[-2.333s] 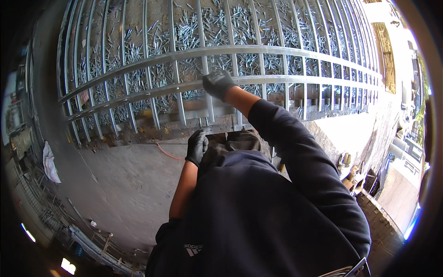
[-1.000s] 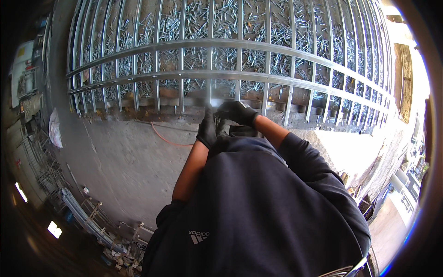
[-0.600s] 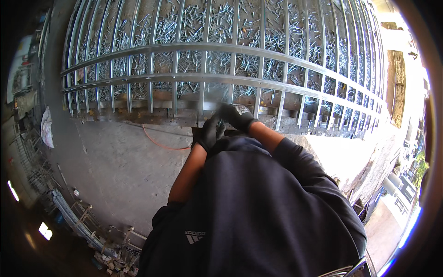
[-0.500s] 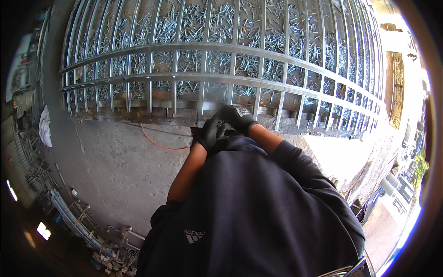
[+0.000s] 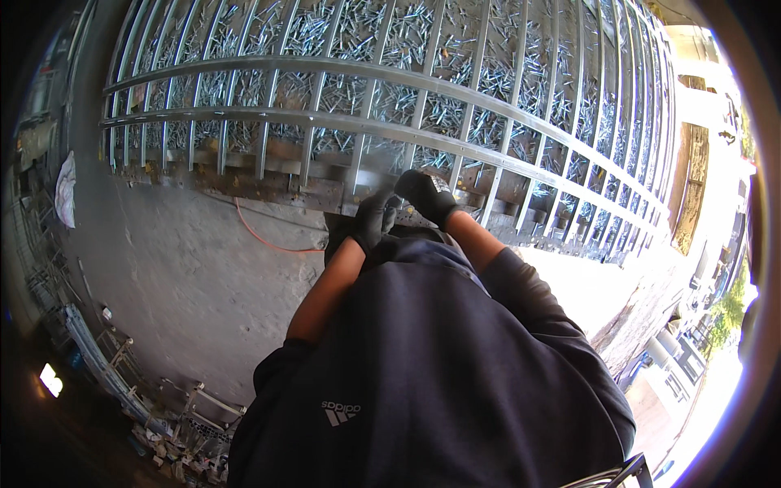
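My left hand (image 5: 372, 221) and my right hand (image 5: 426, 198), both in dark gloves, are close together at the near edge of a metal bar panel (image 5: 366, 122). Long bars run away from me across two rails. The right hand's fingers are curled in beside one bar's near end; the left hand is closed just below and to its left. What either hand holds is too dark and small to make out. A blurred grey patch lies over the bars just beyond my hands.
Many short shiny metal pieces (image 5: 407, 49) lie beneath the bars on the work table, whose near edge (image 5: 268, 189) shows. An orange cable (image 5: 259, 236) runs along the concrete floor at the left. A white cloth (image 5: 66, 191) and metal racks (image 5: 122, 374) stand farther left.
The view has shifted a little, so the panel sits slightly higher in it. Both hands remain closed at the panel's near edge, with a slightly wider gap between them.
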`<state>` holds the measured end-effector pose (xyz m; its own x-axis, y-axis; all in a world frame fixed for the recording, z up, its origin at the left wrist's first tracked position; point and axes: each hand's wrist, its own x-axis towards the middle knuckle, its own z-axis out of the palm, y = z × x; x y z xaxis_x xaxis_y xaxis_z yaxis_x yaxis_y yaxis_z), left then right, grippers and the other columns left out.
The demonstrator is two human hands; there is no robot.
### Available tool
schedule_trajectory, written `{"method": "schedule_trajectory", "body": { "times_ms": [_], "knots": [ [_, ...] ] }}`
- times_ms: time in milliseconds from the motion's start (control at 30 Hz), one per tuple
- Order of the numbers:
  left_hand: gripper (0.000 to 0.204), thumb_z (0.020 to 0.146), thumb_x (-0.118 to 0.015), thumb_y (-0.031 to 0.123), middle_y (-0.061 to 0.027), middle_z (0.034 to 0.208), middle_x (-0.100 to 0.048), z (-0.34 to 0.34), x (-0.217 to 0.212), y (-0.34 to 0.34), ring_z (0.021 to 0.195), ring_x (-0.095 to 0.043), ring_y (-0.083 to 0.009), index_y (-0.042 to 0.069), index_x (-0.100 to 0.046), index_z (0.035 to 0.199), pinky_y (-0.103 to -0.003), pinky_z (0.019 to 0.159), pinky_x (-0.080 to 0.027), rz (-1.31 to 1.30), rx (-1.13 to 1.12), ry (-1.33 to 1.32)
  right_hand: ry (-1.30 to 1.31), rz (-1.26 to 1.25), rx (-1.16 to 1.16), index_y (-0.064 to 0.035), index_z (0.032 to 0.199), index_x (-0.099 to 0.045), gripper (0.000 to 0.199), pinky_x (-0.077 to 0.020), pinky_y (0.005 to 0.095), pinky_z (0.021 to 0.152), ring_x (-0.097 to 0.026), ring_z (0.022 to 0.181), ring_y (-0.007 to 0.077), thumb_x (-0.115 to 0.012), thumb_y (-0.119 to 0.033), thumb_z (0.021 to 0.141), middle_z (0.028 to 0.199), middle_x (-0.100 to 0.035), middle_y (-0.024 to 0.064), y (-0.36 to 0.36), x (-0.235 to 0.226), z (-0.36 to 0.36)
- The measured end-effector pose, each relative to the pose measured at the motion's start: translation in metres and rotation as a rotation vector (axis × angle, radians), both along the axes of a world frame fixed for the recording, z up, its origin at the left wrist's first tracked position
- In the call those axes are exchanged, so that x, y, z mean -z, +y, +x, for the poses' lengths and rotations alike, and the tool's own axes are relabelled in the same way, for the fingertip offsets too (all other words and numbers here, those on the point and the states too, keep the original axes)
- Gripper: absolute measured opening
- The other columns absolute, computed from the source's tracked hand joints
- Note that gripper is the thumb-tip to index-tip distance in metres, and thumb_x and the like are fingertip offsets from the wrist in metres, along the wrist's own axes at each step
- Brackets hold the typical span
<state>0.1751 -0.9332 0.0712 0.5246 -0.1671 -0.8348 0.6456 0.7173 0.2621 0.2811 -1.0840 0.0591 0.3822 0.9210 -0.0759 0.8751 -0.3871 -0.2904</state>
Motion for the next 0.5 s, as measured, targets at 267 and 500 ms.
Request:
{"method": "schedule_trajectory", "body": {
  "times_ms": [267,500],
  "knots": [
    [0.042,0.094,-0.063,0.05,0.0083,0.051,-0.037,-0.019,0.014,0.014,0.036,-0.029,-0.0038,0.008,-0.063,0.092,-0.022,0.036,-0.021,0.163,-0.187,-0.025,1.1,0.206,0.336,0.0011,0.097,-0.066,0.02,-0.0549,0.0334,0.062,-0.068,0.073,0.0228,-0.053,-0.015,0.096,0.083,-0.064,0.0135,0.027,-0.009,0.049],
    [0.048,0.094,-0.061,0.055,0.0092,0.051,-0.034,-0.055,0.082,0.051,0.039,-0.029,-0.0035,0.008,-0.065,0.097,-0.023,0.038,-0.021,0.442,-0.12,0.135,0.08,-0.116,0.029,-0.0136,0.107,-0.062,0.018,-0.0517,0.0383,0.082,-0.059,0.097,0.0303,-0.053,-0.016,0.092,0.101,-0.06,0.0107,0.089,0.073,0.105]
  ]
}}
